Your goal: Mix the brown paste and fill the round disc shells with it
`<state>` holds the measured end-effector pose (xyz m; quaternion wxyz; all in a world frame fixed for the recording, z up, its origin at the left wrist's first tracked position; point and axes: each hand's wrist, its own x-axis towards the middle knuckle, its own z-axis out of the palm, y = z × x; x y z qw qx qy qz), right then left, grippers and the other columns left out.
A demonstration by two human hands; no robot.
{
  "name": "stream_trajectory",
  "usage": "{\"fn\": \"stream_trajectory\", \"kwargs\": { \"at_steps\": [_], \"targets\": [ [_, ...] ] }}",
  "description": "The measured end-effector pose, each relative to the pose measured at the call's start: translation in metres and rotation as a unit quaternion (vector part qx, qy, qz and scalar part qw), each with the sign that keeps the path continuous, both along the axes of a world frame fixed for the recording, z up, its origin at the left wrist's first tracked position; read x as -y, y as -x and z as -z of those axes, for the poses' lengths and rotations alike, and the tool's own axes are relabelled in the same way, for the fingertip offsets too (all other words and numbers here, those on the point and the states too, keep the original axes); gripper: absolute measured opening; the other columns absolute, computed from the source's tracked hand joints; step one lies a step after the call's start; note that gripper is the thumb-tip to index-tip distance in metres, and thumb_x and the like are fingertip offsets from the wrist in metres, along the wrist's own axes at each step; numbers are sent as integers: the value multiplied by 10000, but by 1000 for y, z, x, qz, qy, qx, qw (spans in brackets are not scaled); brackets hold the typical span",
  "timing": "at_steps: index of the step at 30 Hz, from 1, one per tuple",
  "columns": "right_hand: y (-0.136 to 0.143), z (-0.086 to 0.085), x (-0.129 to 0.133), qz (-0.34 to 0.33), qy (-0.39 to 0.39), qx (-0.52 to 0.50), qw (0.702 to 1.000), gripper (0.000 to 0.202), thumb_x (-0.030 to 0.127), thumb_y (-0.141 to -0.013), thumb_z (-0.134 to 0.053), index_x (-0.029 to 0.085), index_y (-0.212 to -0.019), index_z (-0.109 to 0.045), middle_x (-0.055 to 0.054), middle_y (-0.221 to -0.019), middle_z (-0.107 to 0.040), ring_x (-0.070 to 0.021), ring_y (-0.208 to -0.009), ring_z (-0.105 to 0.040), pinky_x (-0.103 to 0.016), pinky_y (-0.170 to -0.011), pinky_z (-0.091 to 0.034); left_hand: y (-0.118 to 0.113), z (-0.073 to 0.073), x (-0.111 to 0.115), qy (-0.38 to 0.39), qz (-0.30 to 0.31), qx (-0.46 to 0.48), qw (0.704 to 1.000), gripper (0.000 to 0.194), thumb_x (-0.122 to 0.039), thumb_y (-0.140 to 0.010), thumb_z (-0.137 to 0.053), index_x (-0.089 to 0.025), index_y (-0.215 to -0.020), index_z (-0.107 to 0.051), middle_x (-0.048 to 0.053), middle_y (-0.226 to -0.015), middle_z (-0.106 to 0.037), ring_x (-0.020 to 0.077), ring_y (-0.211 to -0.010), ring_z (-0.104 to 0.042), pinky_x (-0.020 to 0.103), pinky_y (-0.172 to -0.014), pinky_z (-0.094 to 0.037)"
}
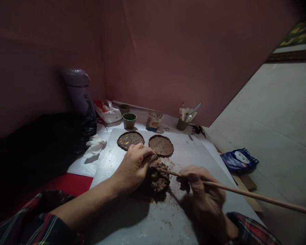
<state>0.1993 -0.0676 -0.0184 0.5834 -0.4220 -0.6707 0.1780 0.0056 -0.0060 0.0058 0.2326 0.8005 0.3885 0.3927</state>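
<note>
A rough brown clump of crumbly material point(158, 180) lies on the white board point(112, 173). Over its upper left edge, my left hand point(137, 162) has its thumb and fingers pressed together; what they pinch is too small to make out. My right hand point(202, 190) is wrapped round a long thin wooden stick point(255, 194), whose tip touches the clump's upper right side. A dark piece of the material shows below the right fingers. Behind the clump lie two round, flat brown discs with raised rims, one speckled yellow point(130, 140) and one plain brown point(161, 145).
Two cups point(129, 121), a clear tub point(154, 120) and a pot of pens and tools point(183, 124) line the back. At left are a white crumpled glove point(95, 144), a plastic bag point(108, 113) and a black bag point(40, 146). A blue packet point(239, 160) is at right.
</note>
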Motion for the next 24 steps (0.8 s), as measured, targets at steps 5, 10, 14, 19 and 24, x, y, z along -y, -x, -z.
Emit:
{"fn": "stream_trajectory", "kwargs": {
  "at_steps": [5, 10, 14, 19, 24],
  "targets": [
    [-2, -1, 0, -63, 61, 38, 995, 226, 210, -936, -431, 185, -766, -578, -7, -670, -525, -124, -593, -499, -267, -539, -409, 0, -1, 1, 0, -4, 7, 1000, 213, -237, -892, -482, -173, -792, -659, 39, -759, -597, 177, -763, -496, 356, -763, -356],
    [-4, -2, 2, -46, 17, -28, 998, 229, 212, -945, -407, 196, -808, -588, -16, -695, -542, -137, -603, -520, -281, -549, -425, 1, 0, 1, -18, -18, 23, 999, 206, -236, -887, -491, -171, -781, -656, 41, -752, -613, 178, -764, -506, 348, -759, -367],
    [-3, -4, 0, -101, 65, 31, 992, 211, 218, -930, -444, 187, -793, -601, -18, -682, -555, -136, -601, -526, -272, -540, -421, 1, -1, 1, -16, -26, 27, 999, 218, -243, -886, -488, -165, -788, -667, 46, -749, -613, 181, -763, -515, 342, -749, -369],
    [-3, -3, -1, -89, 33, -26, 995, 223, 202, -935, -430, 195, -784, -593, -8, -668, -546, -130, -578, -516, -269, -520, -415, 1, -3, 2, -8, -37, 34, 999, 228, -259, -886, -485, -164, -817, -680, 60, -785, -628, 192, -786, -530, 353, -768, -372],
    [0, -4, -3, -149, 42, 30, 987, 177, 181, -915, -466, 186, -825, -619, -25, -683, -584, -147, -625, -556, -293, -579, -455, 1, -3, 3, -5, -45, 39, 998, 223, -246, -879, -485, -164, -819, -684, 63, -778, -631, 194, -774, -533, 356, -755, -380]
  ]
}}
